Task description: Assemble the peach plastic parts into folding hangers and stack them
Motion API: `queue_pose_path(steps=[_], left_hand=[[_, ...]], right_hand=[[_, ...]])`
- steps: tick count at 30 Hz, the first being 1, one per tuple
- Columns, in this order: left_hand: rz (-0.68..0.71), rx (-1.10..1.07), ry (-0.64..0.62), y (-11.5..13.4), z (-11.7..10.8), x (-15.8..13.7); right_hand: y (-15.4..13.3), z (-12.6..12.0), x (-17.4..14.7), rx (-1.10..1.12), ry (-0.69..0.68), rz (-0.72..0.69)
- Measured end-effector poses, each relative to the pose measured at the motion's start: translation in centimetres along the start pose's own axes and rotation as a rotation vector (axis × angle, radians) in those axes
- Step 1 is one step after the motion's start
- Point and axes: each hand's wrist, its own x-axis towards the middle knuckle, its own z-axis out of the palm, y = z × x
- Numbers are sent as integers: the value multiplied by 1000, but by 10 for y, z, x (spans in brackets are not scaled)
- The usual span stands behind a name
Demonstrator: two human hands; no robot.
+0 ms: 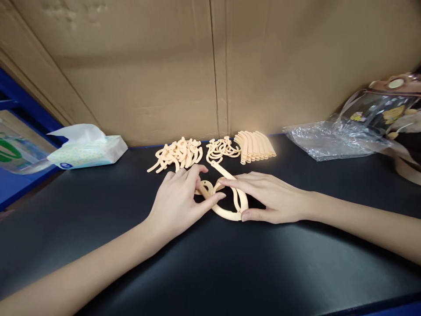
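Between my hands, low over the black table, is a cream-coloured assembly of curved plastic pieces (226, 213), looped together with one long arm pointing up and left. My left hand (179, 197) grips its left side, thumb laid across the curved bar and the other fingers bent behind it. On the right side, my right hand (269, 195) pinches the assembly, with the thumb at the lower right joint and the fingers over the upper bar. My fingers hide parts of the loops.
Behind the hands lie a pile of curved cream pieces (180, 153), smaller hooked pieces (223, 148) and a row of curved tubes (255, 147). A tissue pack (88, 151) sits left; a clear plastic bag (335, 142) and a transparent handbag (378, 109) are right. Cardboard (148, 74) stands behind.
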Motion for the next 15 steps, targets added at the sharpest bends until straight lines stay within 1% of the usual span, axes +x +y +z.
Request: queue_pose_path(steps=[2,4,8,12,15], left_hand=[[-46,18,-28,1,0,1],[-79,-9,-47,2,0,1],[-129,-80,-91,-1,1,1],[-103,-159,-96,-8,4,1],[-68,-203,-79,-11,5,2]], right_hand=[[0,0,0,13,-5,-11],[0,0,0,19,11,-12],[0,0,-1,-19,59,34],[-6,2,0,-141,137,67],[-11,4,1,-241,220,129]])
